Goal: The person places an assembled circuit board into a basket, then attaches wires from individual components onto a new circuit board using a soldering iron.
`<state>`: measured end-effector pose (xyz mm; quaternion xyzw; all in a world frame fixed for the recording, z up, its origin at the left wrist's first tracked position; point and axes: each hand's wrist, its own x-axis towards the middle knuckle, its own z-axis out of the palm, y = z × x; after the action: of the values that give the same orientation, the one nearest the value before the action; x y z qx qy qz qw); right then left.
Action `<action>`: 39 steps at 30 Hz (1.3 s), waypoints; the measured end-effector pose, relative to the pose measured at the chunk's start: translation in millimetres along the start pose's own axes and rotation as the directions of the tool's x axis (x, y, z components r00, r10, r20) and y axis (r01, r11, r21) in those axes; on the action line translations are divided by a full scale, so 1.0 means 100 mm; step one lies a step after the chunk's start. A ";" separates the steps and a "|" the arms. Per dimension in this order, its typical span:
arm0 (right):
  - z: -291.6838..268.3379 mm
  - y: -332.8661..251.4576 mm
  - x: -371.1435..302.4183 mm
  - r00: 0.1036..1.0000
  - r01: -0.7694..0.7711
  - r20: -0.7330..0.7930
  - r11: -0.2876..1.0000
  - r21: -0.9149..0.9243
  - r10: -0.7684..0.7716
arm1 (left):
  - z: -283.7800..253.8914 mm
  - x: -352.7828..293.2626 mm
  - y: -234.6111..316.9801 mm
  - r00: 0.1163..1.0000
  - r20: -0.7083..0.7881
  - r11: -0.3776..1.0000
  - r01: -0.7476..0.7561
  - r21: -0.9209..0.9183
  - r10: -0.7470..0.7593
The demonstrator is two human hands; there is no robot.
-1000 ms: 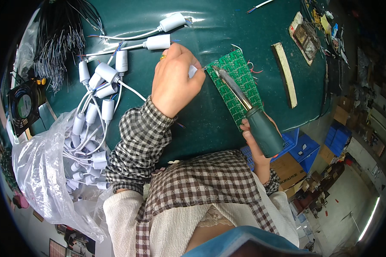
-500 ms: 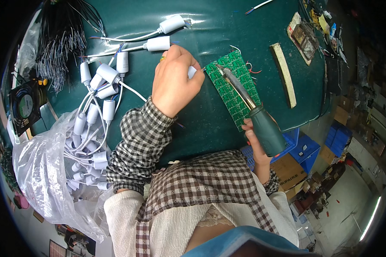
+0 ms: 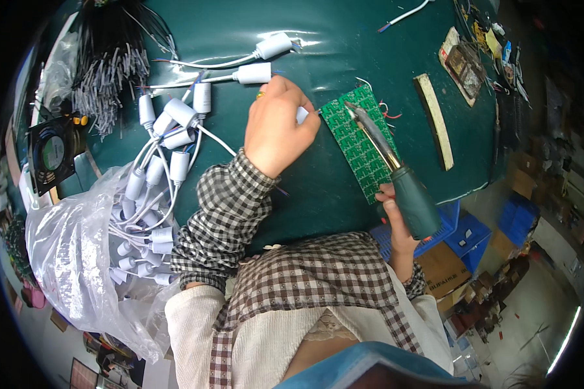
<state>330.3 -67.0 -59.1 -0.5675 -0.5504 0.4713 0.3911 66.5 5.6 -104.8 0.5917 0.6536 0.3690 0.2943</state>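
Observation:
My left hand point(image 3: 282, 126) is closed, thumb and fingers pinching a small white cylindrical housing point(image 3: 302, 115), mostly hidden by the fingers. It is at the upper left corner of a green circuit board panel point(image 3: 353, 146) made of many small repeated sections. My right hand point(image 3: 399, 227) is wrapped round the dark green handle of a soldering iron point(image 3: 414, 201). The iron's metal tip hangs over the upper part of the panel; whether it touches cannot be told. Past my left fingers lie two white cylindrical housings with cables point(image 3: 253, 73).
More white cabled housings point(image 3: 182, 111) lie to the left, spilling from a clear plastic bag point(image 3: 71, 259). Beyond are a bundle of black wires point(image 3: 107, 78) and a small fan point(image 3: 48, 154). A pale strip point(image 3: 435, 122) and a stained soldering pad point(image 3: 462, 65) sit right of the panel.
The whole view has shifted, so things appear further right and slightly lower. The iron's tip has moved slightly right over the panel. Both hands keep their grips.

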 end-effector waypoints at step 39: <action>-0.11 0.05 0.06 0.992 0.100 -0.100 0.964 0.248 -0.077 | -0.26 -0.32 0.65 0.974 -0.079 0.974 -0.205 0.099 0.213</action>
<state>341.7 -61.0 -62.0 -0.5085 -0.4925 0.4937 0.5051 85.9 -27.9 -38.1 0.6528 0.6161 0.3941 0.1974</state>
